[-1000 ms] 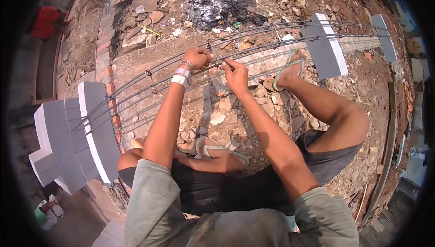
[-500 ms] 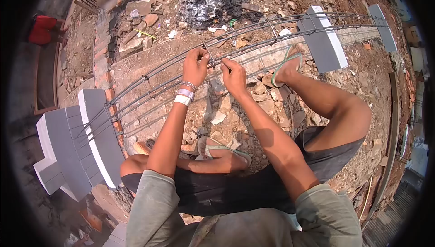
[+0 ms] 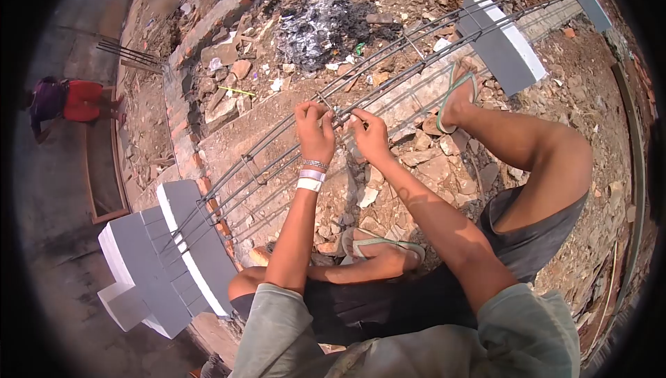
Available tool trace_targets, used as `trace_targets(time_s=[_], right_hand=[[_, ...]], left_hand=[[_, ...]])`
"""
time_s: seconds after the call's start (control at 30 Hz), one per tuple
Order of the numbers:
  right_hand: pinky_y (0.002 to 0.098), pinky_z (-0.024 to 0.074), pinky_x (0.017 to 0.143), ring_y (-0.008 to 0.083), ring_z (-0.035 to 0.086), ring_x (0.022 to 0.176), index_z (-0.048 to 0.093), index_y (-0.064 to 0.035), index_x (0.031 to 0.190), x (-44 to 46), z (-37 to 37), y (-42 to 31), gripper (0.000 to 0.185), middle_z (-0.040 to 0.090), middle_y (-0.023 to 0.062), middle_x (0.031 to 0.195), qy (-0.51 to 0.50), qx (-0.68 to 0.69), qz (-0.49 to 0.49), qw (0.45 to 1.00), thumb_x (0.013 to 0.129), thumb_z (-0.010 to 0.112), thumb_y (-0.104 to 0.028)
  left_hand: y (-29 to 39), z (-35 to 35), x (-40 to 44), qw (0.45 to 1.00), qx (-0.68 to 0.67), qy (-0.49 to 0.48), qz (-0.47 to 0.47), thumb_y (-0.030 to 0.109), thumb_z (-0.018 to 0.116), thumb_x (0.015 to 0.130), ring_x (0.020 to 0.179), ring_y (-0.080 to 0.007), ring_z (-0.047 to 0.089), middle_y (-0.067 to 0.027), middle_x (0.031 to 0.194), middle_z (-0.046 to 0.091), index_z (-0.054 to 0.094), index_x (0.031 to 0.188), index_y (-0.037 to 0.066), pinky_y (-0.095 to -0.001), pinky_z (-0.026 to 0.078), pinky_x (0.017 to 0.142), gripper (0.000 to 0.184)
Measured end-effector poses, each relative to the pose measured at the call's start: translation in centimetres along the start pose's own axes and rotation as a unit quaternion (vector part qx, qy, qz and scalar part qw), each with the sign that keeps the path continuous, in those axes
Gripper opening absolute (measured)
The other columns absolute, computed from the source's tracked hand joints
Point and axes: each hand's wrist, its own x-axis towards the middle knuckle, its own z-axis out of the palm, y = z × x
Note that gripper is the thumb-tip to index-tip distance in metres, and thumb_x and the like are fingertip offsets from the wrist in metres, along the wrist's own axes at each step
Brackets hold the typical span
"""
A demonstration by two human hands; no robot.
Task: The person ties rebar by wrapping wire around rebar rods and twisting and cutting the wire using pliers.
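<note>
Okay, our view's swung since the last frame: the thin, rod-like rebar cage [image 3: 424, 62] slants steeper now, eight o'clock to two, and a co-worker's [image 3: 84, 100] dark top shows between nine and ten. Our left hand [image 3: 317, 135] and right hand [image 3: 372, 141] still have fingers pinched narrow at it; anything between them's too tiny to tell.

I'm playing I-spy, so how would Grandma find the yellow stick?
Find the big grey ash heap on the ground. Look to its left and a bit lower, among broken stones. The yellow stick is thin, straight and bright, unlike the dull, chunky rubble.
</note>
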Motion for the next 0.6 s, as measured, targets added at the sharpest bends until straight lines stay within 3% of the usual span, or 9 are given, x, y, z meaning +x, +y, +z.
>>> trace_targets(time_s=[0.1,0.2,0.3,0.33,0.37,0.4,0.47,0.6], right_hand=[[0.0305,0.051,0.079,0.0133,0.065,0.087,0.061,0.0104,0.119,0.9,0.1,1.2,0.031,0.072,0.0093,0.092,-0.04,0.11,0.112,0.987,0.096,0.058,-0.01],[0.0247,0.0444,0.065,0.0065,0.053,0.071,0.063,0.0033,0.122,1.2,-1.1,-0.5,0.029,0.068,0.0028,0.085,-0.111,0.132,0.178,0.969,0.099,0.056,-0.012],[0.0228,0.0392,0.06,0.0049,0.045,0.066,0.066,-0.0023,0.118,1.5,-1.2,0.7,0.025,0.061,-0.0031,0.079,-0.133,0.139,0.126,0.973,0.1,0.055,-0.015],[0.0223,0.0377,0.058,0.0043,0.044,0.064,0.066,-0.0024,0.117,1.6,-1.3,1.0,0.024,0.061,-0.0034,0.078,-0.14,0.139,0.128,0.972,0.1,0.054,-0.015],[0.0216,0.0355,0.055,0.0036,0.043,0.062,0.067,-0.0026,0.116,1.7,-1.1,1.4,0.024,0.059,-0.0034,0.077,-0.138,0.177,0.153,0.962,0.1,0.055,-0.016],[0.0204,0.0331,0.053,0.0031,0.041,0.059,0.066,-0.0029,0.116,2.0,-1.1,2.8,0.024,0.059,-0.003,0.076,-0.143,0.141,0.119,0.972,0.099,0.057,-0.018],[0.0215,0.0346,0.05,0.0039,0.043,0.057,0.064,-0.0001,0.112,1.2,-1.2,1.0,0.024,0.058,-0.001,0.077,-0.132,0.137,0.13,0.973,0.099,0.059,-0.019],[0.0223,0.0354,0.047,0.0054,0.046,0.055,0.063,0.0013,0.111,1.1,-1.7,-0.9,0.025,0.058,0.0007,0.078,-0.109,0.14,0.193,0.965,0.098,0.06,-0.02]], left_hand=[[0.0,0.8,-0.3,0.998,0.044,0.023,-0.044,0.002,0.069,0.083,0.085,-0.0292,0.057,-0.0142,0.096,0.053,0.058,0.087,-0.003,-0.0378,0.048,0.077,0.013],[0.4,0.2,0.5,0.991,0.005,0.025,-0.135,0.006,0.073,0.081,0.085,-0.0302,0.058,-0.0141,0.091,0.055,0.061,0.081,-0.001,-0.0394,0.047,0.077,0.014],[-0.7,0.5,0.6,0.99,0.042,0.033,-0.127,0.008,0.074,0.079,0.086,-0.0327,0.059,-0.0162,0.089,0.057,0.062,0.076,-0.001,-0.0413,0.047,0.076,0.016],[-1.0,1.1,0.5,0.986,0.029,0.046,-0.16,0.008,0.074,0.078,0.085,-0.0332,0.06,-0.0166,0.09,0.058,0.063,0.076,-0.002,-0.0416,0.047,0.074,0.015],[0.0,0.9,0.8,0.981,0.009,0.045,-0.19,0.003,0.074,0.075,0.09,-0.0367,0.059,-0.0198,0.091,0.056,0.06,0.072,-0.003,-0.0441,0.046,0.08,0.015],[-0.7,1.3,0.7,0.98,0.007,0.057,-0.189,0.006,0.074,0.076,0.083,-0.0331,0.061,-0.0176,0.09,0.057,0.064,0.077,-0.002,-0.0409,0.049,0.073,0.013],[-0.6,1.0,0.6,0.987,0.025,0.045,-0.15,0.009,0.074,0.077,0.081,-0.0336,0.062,-0.0179,0.089,0.059,0.065,0.079,-0.002,-0.0425,0.05,0.073,0.013],[-0.2,0.5,1.3,0.971,0.064,-0.018,-0.228,0.019,0.073,0.078,0.074,-0.0329,0.066,-0.02,0.081,0.066,0.07,0.082,0.001,-0.0425,0.052,0.072,0.018]])
